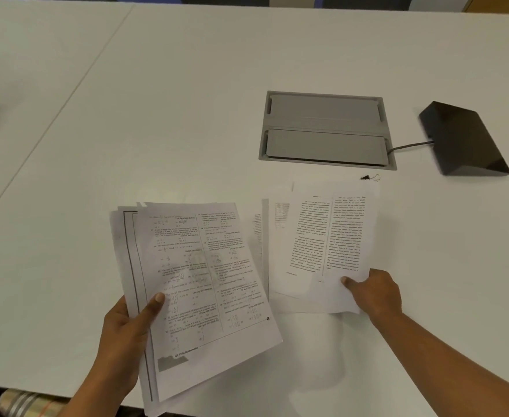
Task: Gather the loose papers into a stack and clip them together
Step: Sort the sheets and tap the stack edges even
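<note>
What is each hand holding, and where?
The left hand grips a fanned bundle of papers at its lower left edge; the right hand pinches another sheet by its lower right corner.

A loose bundle of printed sheets (pixel 199 266), its edges fanned and uneven, is held in the left hand (pixel 124 332). Its top page shows two columns of maths questions. To its right, a second group of sheets (pixel 331 236) lies partly spread on the tabletop (pixel 187 115). The right hand (pixel 375 296) pinches the lower corner of its top page of two-column text. A small black binder clip (pixel 367 177) lies just beyond their far edge.
</note>
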`<control>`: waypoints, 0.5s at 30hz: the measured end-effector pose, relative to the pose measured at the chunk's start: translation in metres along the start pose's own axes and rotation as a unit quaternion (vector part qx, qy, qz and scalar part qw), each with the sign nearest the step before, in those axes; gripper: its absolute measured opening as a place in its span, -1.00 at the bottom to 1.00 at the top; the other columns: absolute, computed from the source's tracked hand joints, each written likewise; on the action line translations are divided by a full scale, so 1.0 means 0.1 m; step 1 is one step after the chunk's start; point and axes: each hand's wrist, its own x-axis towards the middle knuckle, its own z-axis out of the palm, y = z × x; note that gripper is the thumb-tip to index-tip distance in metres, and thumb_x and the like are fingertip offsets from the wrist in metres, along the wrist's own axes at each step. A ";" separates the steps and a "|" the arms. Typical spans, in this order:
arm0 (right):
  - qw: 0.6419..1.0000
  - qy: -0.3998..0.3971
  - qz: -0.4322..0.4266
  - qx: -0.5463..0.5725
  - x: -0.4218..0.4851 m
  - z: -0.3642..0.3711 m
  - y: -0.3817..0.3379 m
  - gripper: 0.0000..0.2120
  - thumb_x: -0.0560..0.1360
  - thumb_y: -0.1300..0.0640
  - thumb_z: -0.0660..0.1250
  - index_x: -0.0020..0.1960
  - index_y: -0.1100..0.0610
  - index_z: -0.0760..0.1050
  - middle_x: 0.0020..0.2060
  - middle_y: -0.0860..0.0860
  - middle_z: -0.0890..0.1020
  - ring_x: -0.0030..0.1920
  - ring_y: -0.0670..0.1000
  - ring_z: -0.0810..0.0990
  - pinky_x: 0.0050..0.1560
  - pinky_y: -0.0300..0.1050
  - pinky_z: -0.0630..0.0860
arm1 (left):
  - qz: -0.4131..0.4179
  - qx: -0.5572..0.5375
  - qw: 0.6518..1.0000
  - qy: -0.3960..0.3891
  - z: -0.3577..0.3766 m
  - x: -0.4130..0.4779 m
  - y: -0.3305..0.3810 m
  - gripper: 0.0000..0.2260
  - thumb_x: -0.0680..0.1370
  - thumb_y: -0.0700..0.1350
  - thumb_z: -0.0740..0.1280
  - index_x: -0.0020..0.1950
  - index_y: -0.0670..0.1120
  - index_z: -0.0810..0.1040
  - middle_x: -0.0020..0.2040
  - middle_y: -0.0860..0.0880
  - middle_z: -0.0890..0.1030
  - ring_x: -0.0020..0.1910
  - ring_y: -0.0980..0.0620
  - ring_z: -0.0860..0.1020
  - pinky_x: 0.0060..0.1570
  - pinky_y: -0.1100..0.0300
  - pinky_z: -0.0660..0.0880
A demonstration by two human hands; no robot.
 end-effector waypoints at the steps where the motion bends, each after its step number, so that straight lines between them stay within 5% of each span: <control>1: 1.000 0.001 0.000 0.004 0.01 -0.03 0.04 -0.59 0.41 -0.02 0.50 0.13 0.21 0.59 0.09 0.14 0.68 0.05 0.22 0.64 0.03 0.06 0.60 | 0.000 -0.002 1.000 -0.005 0.02 0.01 0.00 -0.86 0.56 -0.18 0.35 0.07 0.01 0.62 -0.07 -0.05 0.76 -0.02 -0.17 0.69 -0.09 -0.03 0.62; 6: 1.000 0.010 0.001 0.015 0.06 -0.15 0.21 -0.59 0.45 0.05 0.48 0.21 0.25 0.55 0.17 0.18 0.65 0.14 0.27 0.60 0.14 0.10 0.56 | 0.002 0.007 1.000 -0.017 0.13 0.05 -0.02 -0.86 0.56 -0.16 0.36 0.09 0.01 0.62 -0.03 -0.06 0.75 -0.04 -0.16 0.71 -0.13 -0.04 0.65; 15: 0.973 -0.011 0.003 0.230 -0.08 -0.55 0.37 -0.56 0.47 0.22 0.47 0.31 0.27 0.50 0.18 0.18 0.63 0.09 0.17 0.58 0.18 0.03 0.49 | 0.009 0.015 0.999 -0.032 0.22 0.13 0.02 -0.81 0.57 -0.14 0.35 0.18 -0.03 0.59 0.06 -0.11 0.72 0.01 -0.21 0.68 -0.02 -0.13 0.63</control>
